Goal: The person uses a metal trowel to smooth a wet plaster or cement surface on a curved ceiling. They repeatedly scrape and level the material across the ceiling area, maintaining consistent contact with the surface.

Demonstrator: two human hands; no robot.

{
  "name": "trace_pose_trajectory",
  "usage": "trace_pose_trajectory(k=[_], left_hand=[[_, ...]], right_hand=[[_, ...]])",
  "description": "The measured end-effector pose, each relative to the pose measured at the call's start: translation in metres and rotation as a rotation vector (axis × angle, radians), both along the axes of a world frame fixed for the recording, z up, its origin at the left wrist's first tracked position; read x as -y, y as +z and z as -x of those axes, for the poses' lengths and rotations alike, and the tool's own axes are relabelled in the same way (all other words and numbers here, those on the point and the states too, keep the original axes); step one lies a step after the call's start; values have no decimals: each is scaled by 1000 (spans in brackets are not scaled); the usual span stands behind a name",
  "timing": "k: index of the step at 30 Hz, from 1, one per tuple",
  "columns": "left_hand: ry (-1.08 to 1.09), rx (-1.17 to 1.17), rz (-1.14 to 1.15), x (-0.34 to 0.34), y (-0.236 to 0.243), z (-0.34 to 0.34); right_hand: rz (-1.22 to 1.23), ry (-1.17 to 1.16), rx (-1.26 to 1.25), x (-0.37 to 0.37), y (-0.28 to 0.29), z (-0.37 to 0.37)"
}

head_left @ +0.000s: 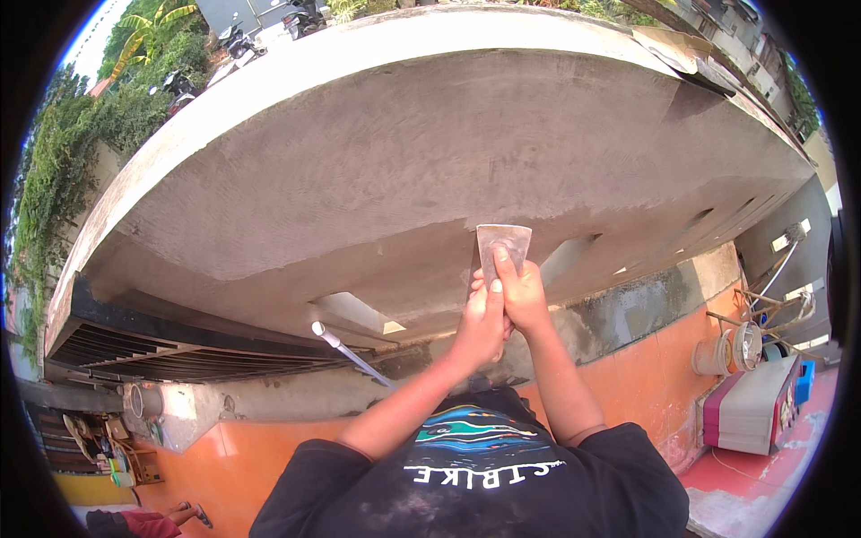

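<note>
Both of my hands are wrapped round the handle of a scraper [504, 237] with a flat metal blade that widens toward its far edge. My right hand [527, 294] is farther up, its thumb pressed on the blade's face. Just below and to the left, my left hand [484, 325] closes round the grip, thumb pointing up. The fingers hide the handle. The blade lies over a grey plastered wall [395, 152], its far edge near the line where a lighter band meets a darker, damp-looking one. Whether it touches the plaster I cannot tell.
Slots such as an opening [359, 311] pierce the wall. A white pipe [345, 350] sticks up to my left, near a dark slatted metal gate [161, 336]. Buckets [713, 356] and a striped box-like object [749, 403] stand right. Another person [148, 522] is at lower left.
</note>
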State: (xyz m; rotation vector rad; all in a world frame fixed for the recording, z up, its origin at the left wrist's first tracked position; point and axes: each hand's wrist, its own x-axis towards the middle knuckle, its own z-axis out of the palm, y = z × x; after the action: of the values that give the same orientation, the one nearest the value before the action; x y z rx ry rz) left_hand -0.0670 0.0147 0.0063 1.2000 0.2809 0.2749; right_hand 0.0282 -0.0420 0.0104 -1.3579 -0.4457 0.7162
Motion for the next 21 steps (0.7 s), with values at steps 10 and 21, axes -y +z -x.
trace_pose_trajectory(k=[10, 21], left_hand=[[-14, 131, -542, -25, -2, 40], [-404, -134, -228, -38, 14, 21]], right_hand=[[-228, -197, -42, 47, -34, 83], [-345, -193, -75, 36, -58, 117]])
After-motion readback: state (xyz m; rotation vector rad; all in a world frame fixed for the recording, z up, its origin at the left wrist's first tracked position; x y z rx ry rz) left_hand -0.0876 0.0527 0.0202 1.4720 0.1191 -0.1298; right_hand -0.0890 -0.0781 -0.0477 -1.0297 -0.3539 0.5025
